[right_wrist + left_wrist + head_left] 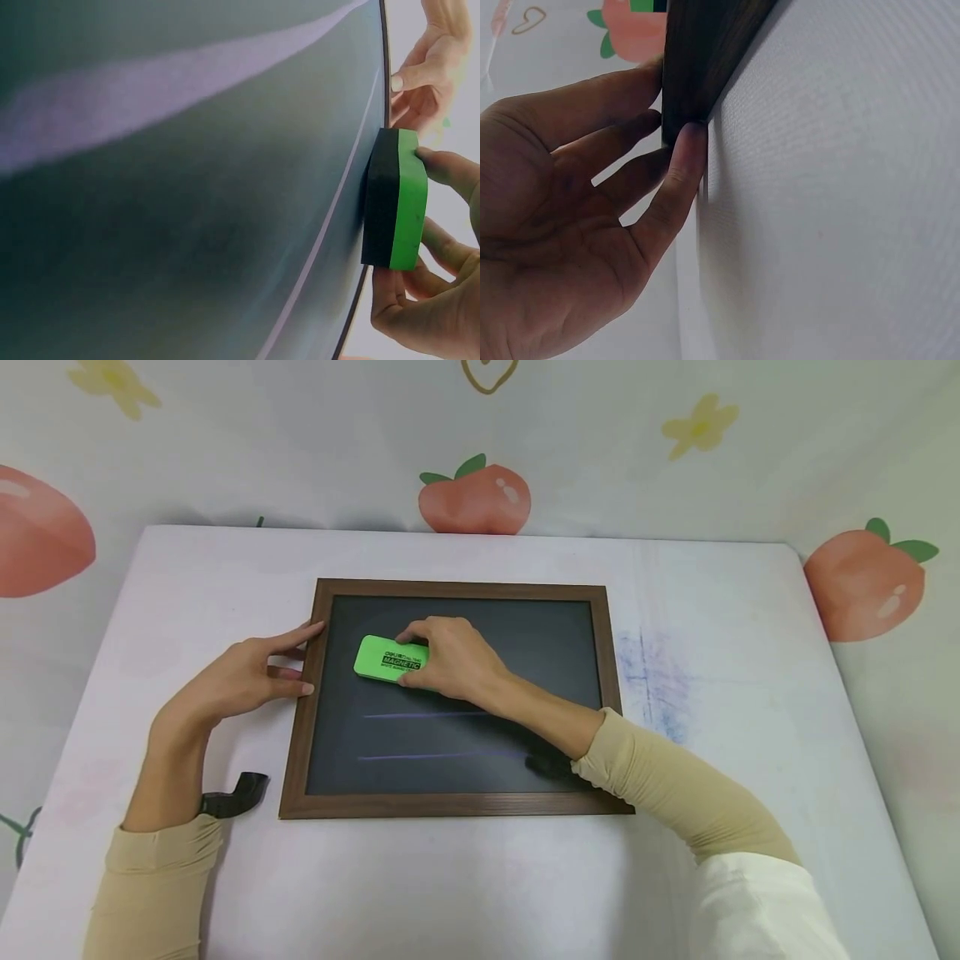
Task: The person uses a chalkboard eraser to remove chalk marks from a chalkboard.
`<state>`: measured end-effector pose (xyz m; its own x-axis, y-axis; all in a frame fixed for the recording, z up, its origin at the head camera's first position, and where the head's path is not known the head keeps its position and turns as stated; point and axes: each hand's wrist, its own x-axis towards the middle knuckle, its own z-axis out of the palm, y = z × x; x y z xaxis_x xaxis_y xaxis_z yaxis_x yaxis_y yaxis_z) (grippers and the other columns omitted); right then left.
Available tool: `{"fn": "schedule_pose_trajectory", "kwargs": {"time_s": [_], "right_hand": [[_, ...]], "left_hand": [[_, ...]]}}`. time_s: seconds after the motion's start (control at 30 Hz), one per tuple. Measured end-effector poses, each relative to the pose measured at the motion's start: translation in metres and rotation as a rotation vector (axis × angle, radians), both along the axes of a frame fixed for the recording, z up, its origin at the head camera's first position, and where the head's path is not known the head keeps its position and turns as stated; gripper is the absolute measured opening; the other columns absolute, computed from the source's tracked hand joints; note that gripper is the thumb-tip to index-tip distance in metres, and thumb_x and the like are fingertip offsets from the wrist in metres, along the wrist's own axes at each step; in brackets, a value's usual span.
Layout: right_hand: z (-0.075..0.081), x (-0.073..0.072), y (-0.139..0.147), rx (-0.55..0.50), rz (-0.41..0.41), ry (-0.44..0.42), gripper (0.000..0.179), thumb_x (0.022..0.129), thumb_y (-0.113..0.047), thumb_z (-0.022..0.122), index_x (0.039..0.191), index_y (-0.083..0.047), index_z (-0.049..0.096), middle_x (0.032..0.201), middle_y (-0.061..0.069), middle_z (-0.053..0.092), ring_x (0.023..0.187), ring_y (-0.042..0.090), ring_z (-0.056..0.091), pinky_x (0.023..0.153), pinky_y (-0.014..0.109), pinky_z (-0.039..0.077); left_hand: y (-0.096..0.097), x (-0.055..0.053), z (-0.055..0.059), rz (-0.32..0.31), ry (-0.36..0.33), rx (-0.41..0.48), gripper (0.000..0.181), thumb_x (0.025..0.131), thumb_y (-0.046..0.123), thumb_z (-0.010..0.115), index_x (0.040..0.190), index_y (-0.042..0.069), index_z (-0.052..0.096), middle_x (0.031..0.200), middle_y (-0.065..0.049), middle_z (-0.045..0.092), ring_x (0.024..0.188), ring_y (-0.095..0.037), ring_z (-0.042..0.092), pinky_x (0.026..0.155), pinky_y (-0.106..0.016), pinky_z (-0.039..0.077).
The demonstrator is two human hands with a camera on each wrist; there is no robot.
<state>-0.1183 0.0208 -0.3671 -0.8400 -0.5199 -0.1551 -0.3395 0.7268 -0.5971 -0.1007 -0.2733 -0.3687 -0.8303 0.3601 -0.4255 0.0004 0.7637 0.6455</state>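
Note:
A blackboard (465, 777) in a brown wooden frame (450, 806) lies on the white table. My right hand (459, 660) grips a green magnetic board eraser (371, 658) by its sides, over the upper left of the board. In the right wrist view the dark felt of the eraser (409, 202) faces the board's surface. Two purple lines (420, 716) run across the board below the eraser. With fairly straight fingers, my left hand (232, 677) touches the frame's left side; its fingertips meet the frame edge (705, 52) in the left wrist view.
A blue smudge (656, 685) stains the white table (735, 760) to the right of the board. Behind the table hangs a pale cloth printed with peaches (476, 502) and flowers. A black device (236, 795) is worn at the left wrist.

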Motion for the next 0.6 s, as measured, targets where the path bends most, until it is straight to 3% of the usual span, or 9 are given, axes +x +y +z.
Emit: {"fn": "schedule_pose_trajectory", "kwargs": {"time_s": [0.27, 0.43, 0.6], "right_hand": [[-0.001, 0.002, 0.001, -0.021, -0.04, -0.008, 0.051, 0.077, -0.032, 0.086, 0.122, -0.015, 0.069, 0.109, -0.003, 0.067, 0.088, 0.01, 0.057, 0.077, 0.025, 0.046], [-0.002, 0.002, 0.005, -0.029, -0.049, 0.011, 0.05, 0.076, -0.031, 0.086, 0.119, -0.012, 0.068, 0.107, -0.001, 0.066, 0.089, 0.011, 0.058, 0.079, 0.026, 0.047], [-0.003, 0.001, 0.013, -0.036, -0.079, 0.006, 0.051, 0.076, -0.032, 0.086, 0.118, -0.012, 0.067, 0.107, -0.002, 0.066, 0.088, 0.011, 0.058, 0.078, 0.026, 0.047]], "left_hand": [[0.002, 0.001, 0.002, -0.009, 0.019, -0.023, 0.089, 0.088, 0.011, 0.076, 0.159, 0.027, 0.025, 0.141, -0.026, 0.05, 0.113, -0.032, 0.062, 0.09, -0.036, 0.045], [0.003, 0.001, 0.002, -0.003, 0.006, -0.014, 0.09, 0.088, 0.009, 0.075, 0.159, 0.027, 0.023, 0.142, -0.027, 0.048, 0.113, -0.034, 0.06, 0.093, -0.046, 0.044], [0.003, 0.001, 0.003, -0.003, 0.001, -0.012, 0.09, 0.088, 0.01, 0.075, 0.159, 0.028, 0.023, 0.143, -0.026, 0.048, 0.114, -0.033, 0.06, 0.093, -0.046, 0.043]]}}
